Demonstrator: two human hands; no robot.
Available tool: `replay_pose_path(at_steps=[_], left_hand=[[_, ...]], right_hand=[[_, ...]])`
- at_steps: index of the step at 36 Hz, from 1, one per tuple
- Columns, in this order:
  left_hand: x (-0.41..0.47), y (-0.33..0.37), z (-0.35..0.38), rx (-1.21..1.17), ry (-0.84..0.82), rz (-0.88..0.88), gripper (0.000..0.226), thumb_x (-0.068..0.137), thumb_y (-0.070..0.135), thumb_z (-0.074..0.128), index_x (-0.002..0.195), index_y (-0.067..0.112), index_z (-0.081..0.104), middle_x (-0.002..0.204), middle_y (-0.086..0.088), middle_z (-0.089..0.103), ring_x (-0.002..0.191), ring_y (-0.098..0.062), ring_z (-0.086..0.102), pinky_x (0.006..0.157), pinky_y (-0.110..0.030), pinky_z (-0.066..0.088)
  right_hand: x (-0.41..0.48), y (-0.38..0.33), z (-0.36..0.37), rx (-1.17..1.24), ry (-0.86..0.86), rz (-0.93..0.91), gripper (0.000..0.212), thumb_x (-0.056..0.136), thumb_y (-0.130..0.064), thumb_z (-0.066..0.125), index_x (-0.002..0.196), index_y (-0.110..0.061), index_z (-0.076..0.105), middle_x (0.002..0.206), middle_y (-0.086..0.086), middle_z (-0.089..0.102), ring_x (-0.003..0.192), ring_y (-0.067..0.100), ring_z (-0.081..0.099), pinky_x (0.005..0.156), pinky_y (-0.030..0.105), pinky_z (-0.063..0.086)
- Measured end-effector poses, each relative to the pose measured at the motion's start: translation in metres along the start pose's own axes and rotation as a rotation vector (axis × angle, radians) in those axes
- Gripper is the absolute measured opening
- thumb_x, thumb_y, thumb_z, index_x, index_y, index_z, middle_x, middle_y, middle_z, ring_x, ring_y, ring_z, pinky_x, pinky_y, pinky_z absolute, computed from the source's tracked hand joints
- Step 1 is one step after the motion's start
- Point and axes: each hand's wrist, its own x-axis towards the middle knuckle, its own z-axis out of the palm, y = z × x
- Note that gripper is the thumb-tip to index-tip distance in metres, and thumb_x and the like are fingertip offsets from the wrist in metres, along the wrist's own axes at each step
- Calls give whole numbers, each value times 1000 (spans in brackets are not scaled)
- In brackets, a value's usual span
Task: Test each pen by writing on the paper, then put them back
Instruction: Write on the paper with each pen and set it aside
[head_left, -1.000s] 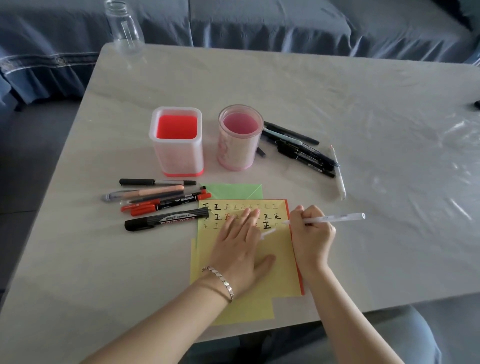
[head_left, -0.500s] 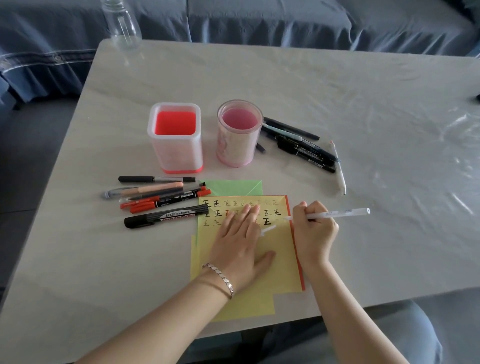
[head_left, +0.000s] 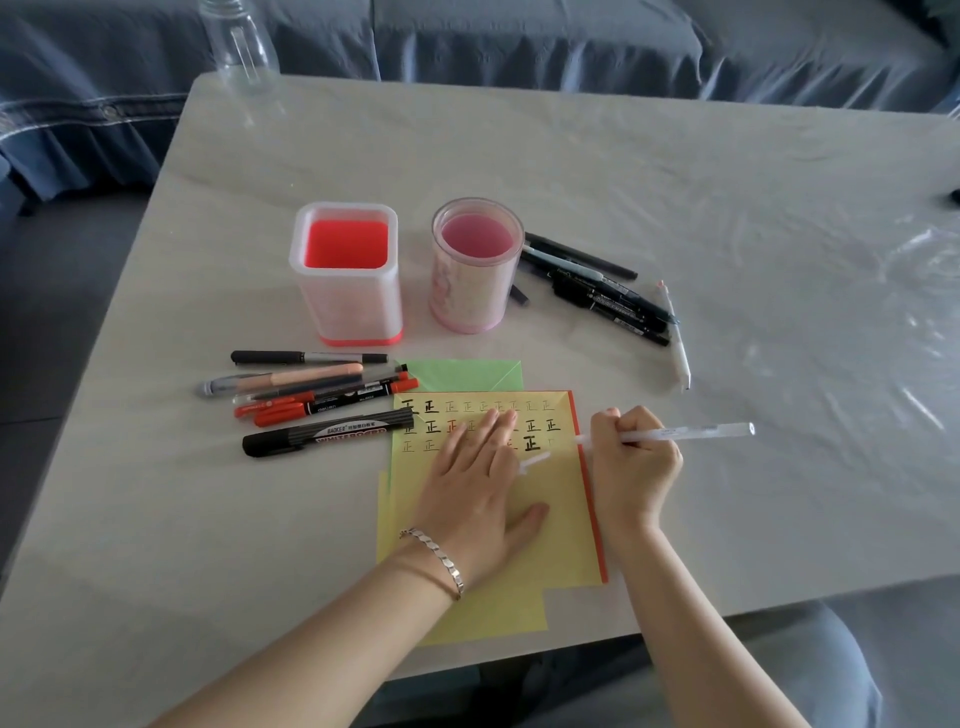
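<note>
The right hand (head_left: 631, 462) has slid rightward off the yellow paper (head_left: 545, 519): a second ago it sat over the sheet's right part with the white pen (head_left: 685, 432) tip among the written characters, and now its knuckles lie past the sheet's red edge, over the worktop (head_left: 727, 218). The pen, in the same closed grip, has levelled out, its tip just at the red edge.

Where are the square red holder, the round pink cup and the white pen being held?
Square red holder (head_left: 347, 306): head view, front wall.
Round pink cup (head_left: 470, 296): head view, side wall.
White pen (head_left: 696, 432): head view, barrel beyond the right hand (head_left: 631, 462).
</note>
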Motion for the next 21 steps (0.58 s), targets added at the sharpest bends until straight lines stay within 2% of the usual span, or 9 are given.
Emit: replay_pose_path(at_steps=[3, 10, 12, 15, 18, 21], left_hand=[[0, 0, 0, -6, 3, -3, 49, 81, 52, 39, 107, 10, 46, 136, -12, 48, 129, -26, 42, 106, -39, 19], [0, 1, -1, 9, -2, -4, 46, 79, 51, 39, 94, 11, 57, 135, -14, 49, 127, -27, 44, 104, -39, 20], [1, 1, -1, 6, -5, -7, 46, 79, 51, 39, 92, 11, 57, 135, -14, 50, 127, -27, 44, 104, -39, 19], [1, 1, -2, 9, -13, -10, 44, 78, 51, 38, 87, 12, 58, 134, -14, 50, 127, -27, 45, 104, -39, 20], [1, 1, -2, -1, -23, -12, 45, 78, 52, 38, 85, 12, 58, 134, -14, 50, 126, -27, 45, 103, -40, 20], [1, 1, -2, -7, -43, -23, 44, 78, 53, 38, 83, 15, 58, 135, -12, 50, 127, -25, 44, 103, -39, 20]], right_hand=[[0, -1, 1, -42, -50, -37, 46, 83, -7, 59, 47, -13, 32, 38, -5, 31, 43, 9, 30, 42, 16, 24], [-5, -2, 1, -74, -37, -121, 37, 75, -16, 52, 50, 0, 30, 46, 1, 24, 50, 12, 24, 44, 19, 21], [-7, -2, -1, -76, -55, -137, 35, 74, -15, 51, 49, -2, 29, 46, 0, 24, 49, 12, 23, 44, 19, 21], [-7, -2, -5, -81, -39, -103, 37, 73, -15, 50, 48, -16, 24, 40, -4, 27, 46, 11, 24, 43, 17, 21], [-8, -1, -8, -70, -44, -86, 43, 77, -8, 54, 49, -17, 22, 41, -6, 30, 45, 10, 24, 43, 17, 20], [-9, -2, -16, -81, 3, -41, 42, 79, 4, 55, 50, -8, 28, 44, -6, 22, 45, 10, 25, 42, 16, 21]])
